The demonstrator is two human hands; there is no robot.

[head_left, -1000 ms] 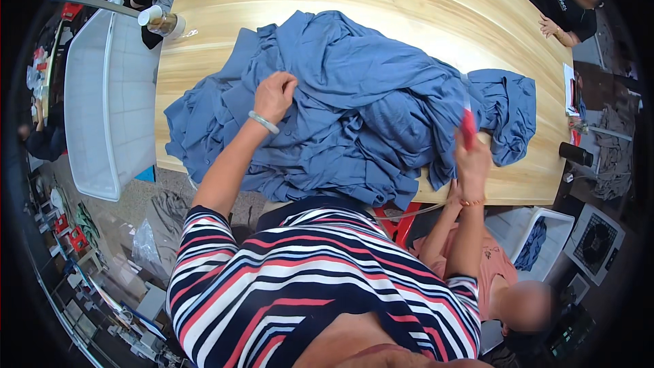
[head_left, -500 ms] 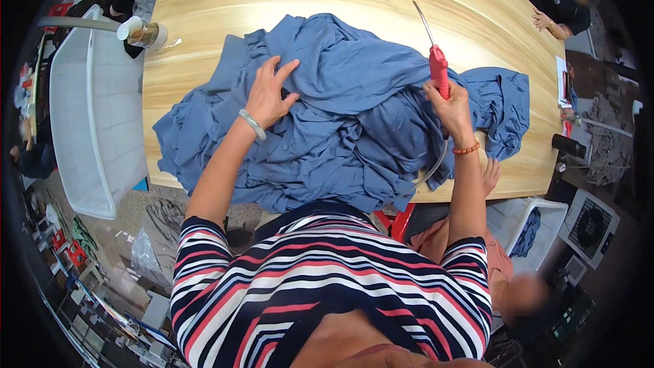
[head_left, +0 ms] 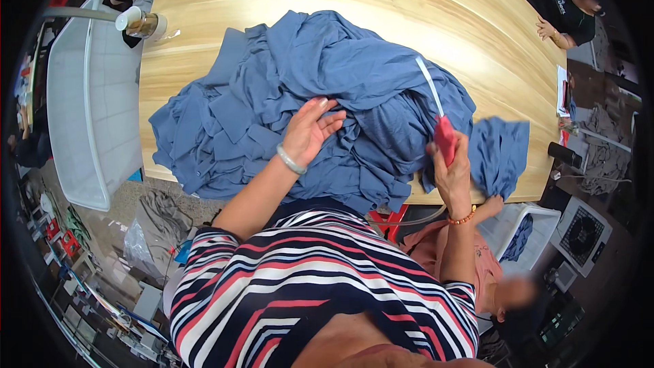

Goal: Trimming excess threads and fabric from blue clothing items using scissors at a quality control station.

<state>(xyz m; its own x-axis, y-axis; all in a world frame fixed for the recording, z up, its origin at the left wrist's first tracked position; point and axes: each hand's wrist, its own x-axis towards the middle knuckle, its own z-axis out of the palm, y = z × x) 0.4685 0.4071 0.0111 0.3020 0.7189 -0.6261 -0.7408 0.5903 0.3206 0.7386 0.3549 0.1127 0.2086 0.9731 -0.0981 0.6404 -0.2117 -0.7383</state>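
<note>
Blue cloth heap (head_left: pixel 327 102) beside white bin (head_left: pixel 88 109)

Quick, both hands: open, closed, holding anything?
Left hand: open, flat on the crumpled blue fabric pile.
Right hand: closed around a red-handled tool with a pale blade.

A long pale wooden table (head_left: pixel 381 0) fills the middle under bright light. A white bin (head_left: pixel 82 109) stands past its left edge, a white crate (head_left: pixel 524 232) by its near right corner, on cluttered grey floor (head_left: pixel 129 197).
</note>
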